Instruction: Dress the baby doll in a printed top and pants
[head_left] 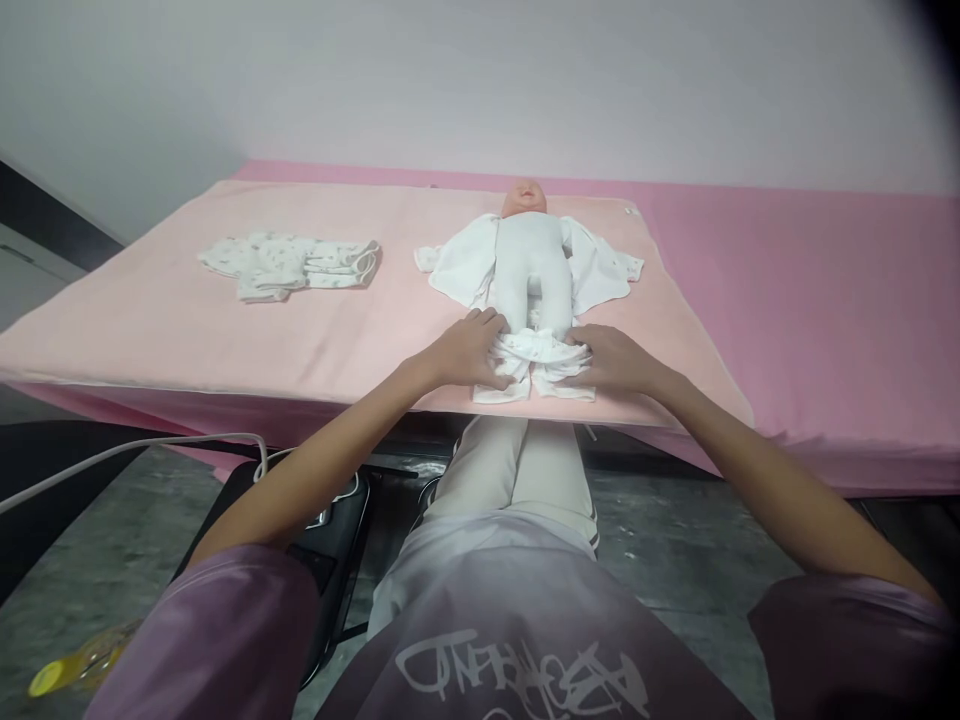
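A baby doll (534, 245) with a white cloth body lies on its back, its head away from me. Its arms are in the sleeves of a white baby jacket (463, 262), which is spread open on both sides. Small white baby pants (541, 347) are bunched at the doll's feet, their legs toward the table edge. My left hand (474, 350) grips the waistband's left side, fingers curled round the cloth. On the right side my right hand (611, 358) pinches the same waistband. The doll's feet are partly hidden by the cloth.
Folded patterned baby clothes (292, 265) lie to the left on the peach mat (360, 345). A pink cloth (825, 320) covers the table under it. Below at the left are a black chair (341, 570), a white cable (187, 438) and a yellow-capped bottle (82, 660).
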